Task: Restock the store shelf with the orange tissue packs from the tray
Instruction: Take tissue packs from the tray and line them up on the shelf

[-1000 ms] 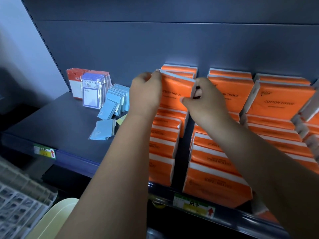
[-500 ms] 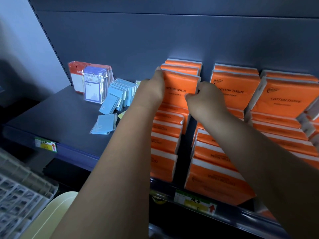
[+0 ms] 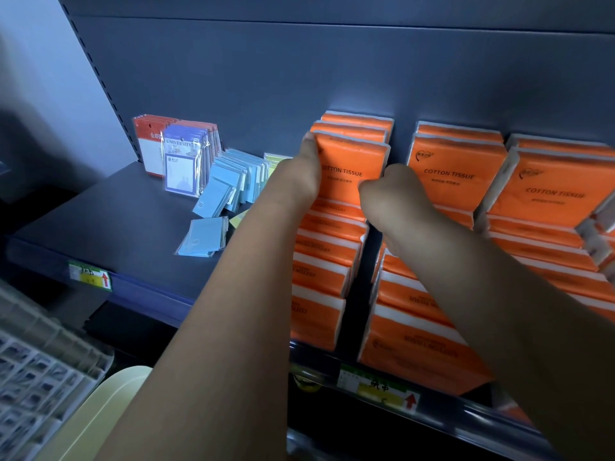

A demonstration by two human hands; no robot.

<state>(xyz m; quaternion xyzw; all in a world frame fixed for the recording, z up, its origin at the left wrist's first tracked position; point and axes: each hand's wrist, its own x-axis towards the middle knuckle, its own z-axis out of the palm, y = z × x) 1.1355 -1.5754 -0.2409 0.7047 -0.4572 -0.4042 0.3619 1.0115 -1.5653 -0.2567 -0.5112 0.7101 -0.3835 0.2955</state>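
Orange tissue pack (image 3: 352, 168) stands upright, face out, near the back of the leftmost column on the shelf (image 3: 116, 221). Its foot rests on the row of packs that lie shingled toward the front lip. Two more upright packs (image 3: 356, 123) sit just behind it, against the back panel.

Left hand (image 3: 299, 176) grips the pack's left edge, thumb run up toward the top corner. Right hand (image 3: 394, 193) is clenched on the lower right edge; its fingertips are hidden.

Handling, by judgement: light, soft-filled, film-wrapped. Likely gives under a squeeze and slides on its neighbours. Best held by both side edges, as here, so the face does not buckle.

Around:
- Middle column (image 3: 456, 168) just beside to the right, with a narrow dark gap between.
- A tilted third column (image 3: 549, 191) further right.
- Left of the packs, apart: red-and-white card packets (image 3: 148, 148), a "UNIVERSITY" packet (image 3: 179, 166), and pale blue packets (image 3: 233, 179), some lying flat.
- Price label (image 3: 382, 390) on the lip.
- Grey latticed crate (image 3: 40, 377) and a cream rim (image 3: 109, 404) lower left; cannot tell which is the tray.

Only the close-packed column crowds the pack.
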